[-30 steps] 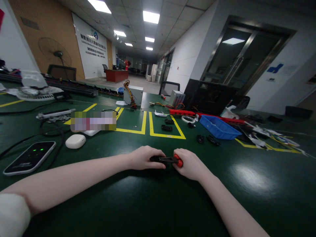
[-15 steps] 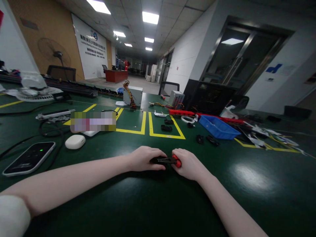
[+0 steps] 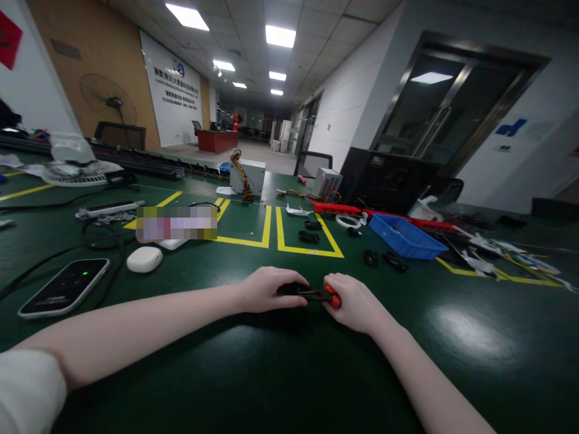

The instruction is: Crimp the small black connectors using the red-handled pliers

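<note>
Right hand: your right hand point(image 3: 353, 301) is closed around the red handles of the pliers point(image 3: 317, 295), their nose pointing at your other hand.
Left hand: your left hand point(image 3: 266, 290) is partly curled, with a black piece point(image 3: 288, 289) held between thumb and fingers.
Pliers' tip: at the black piece; you cannot tell whether it bites.
Beyond your grip: two black bundles point(image 3: 309, 237) inside yellow tape point(image 3: 312, 252).
Out past your right hand: a blue bin point(image 3: 409, 246).
Left of your grip: a white case point(image 3: 145, 260) and a dark-screened device point(image 3: 66, 288).

A loose white sleeve point(image 3: 31, 390), left arm.
</note>
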Available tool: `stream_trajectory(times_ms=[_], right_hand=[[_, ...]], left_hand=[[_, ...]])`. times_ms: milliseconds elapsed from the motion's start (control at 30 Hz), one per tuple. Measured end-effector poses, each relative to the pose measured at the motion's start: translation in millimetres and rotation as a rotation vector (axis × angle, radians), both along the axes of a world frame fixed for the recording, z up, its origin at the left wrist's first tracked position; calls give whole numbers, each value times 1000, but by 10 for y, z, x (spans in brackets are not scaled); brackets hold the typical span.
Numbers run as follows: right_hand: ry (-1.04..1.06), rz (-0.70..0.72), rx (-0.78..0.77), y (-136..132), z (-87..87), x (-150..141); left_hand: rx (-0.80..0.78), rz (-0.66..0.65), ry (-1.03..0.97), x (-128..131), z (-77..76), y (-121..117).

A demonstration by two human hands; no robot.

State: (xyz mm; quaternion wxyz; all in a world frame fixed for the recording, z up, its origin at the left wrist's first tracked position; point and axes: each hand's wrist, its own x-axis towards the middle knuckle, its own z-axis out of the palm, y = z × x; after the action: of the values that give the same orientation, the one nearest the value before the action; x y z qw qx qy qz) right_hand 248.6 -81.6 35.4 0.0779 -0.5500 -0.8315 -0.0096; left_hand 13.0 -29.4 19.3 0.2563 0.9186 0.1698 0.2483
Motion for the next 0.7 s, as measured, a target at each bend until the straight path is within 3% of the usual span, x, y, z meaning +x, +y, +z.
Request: stream_trajectory(times_ms=[700], right_hand=[[29,45,83,40,-24,73]], left_hand=[[41,-9,60,21,-7,19]])
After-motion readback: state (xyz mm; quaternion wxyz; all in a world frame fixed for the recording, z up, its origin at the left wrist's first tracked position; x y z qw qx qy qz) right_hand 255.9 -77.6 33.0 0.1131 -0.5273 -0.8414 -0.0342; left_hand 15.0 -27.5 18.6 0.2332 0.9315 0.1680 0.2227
